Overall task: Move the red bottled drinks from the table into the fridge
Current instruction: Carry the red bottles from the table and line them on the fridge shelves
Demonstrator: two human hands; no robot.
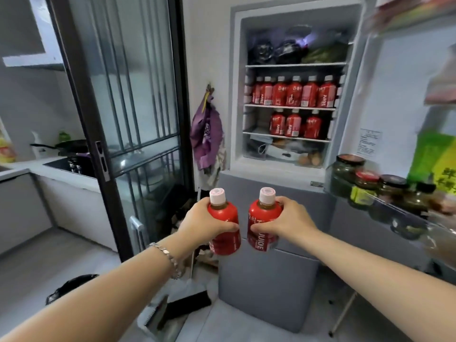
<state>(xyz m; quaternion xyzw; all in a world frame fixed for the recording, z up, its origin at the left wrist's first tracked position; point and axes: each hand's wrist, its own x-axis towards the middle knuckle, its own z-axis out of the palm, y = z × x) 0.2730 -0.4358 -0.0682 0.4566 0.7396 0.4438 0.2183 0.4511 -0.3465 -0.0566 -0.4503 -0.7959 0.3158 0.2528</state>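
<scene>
Head view, as I watch from afar: at far left a counter carries a dark pan, seen beside a dark-framed glass door. A purple bag hangs on the wall between that door and the fridge. Low in the middle I see two bare arms reaching forward. The left hand, with a bracelet at its wrist, has fingers and thumb wrapped round the left bottle, a red drink with a pale cap, held upright. Just beside it, the right bottle stands upright in the right hand, whose fingers and thumb curl round its body. Both bottles are in the air in front of the grey fridge, below its open upper compartment. Inside, a row of red bottles fills one shelf, and three bottles stand on the shelf beneath. At right the open fridge door holds dark jars.
</scene>
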